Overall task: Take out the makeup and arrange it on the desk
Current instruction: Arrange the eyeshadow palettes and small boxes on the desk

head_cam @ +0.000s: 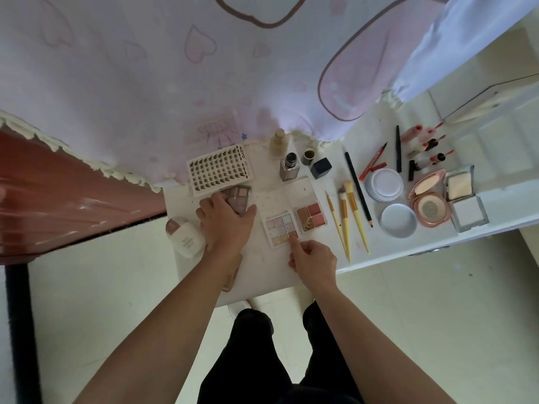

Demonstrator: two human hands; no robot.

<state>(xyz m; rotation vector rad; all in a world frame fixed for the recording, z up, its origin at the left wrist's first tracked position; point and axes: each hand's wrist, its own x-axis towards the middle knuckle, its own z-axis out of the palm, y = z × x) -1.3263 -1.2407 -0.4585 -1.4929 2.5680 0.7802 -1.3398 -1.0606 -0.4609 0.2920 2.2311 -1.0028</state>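
Note:
My left hand point(226, 221) lies on a dark brown eyeshadow palette point(238, 198) on the white desk point(262, 266), gripping its near edge. My right hand point(313, 262) points with its forefinger at the near corner of an open pastel palette point(280, 225); its other fingers are curled and hold nothing. An open blush palette point(310, 215) lies just right of the pastel one. A false-lash card point(220, 169) sits behind the dark palette. A white squeeze bottle point(185, 236) lies left of my left hand.
Yellow-handled brushes point(345, 220), pencils point(358, 188), round powder jars point(398, 220), a pink compact point(428, 204), a square compact point(465, 199) and lip tints point(431, 144) lie to the right. Small bottles point(290, 167) stand at the back. A curtain point(145, 83) hangs behind; a brown table point(58, 193) is left.

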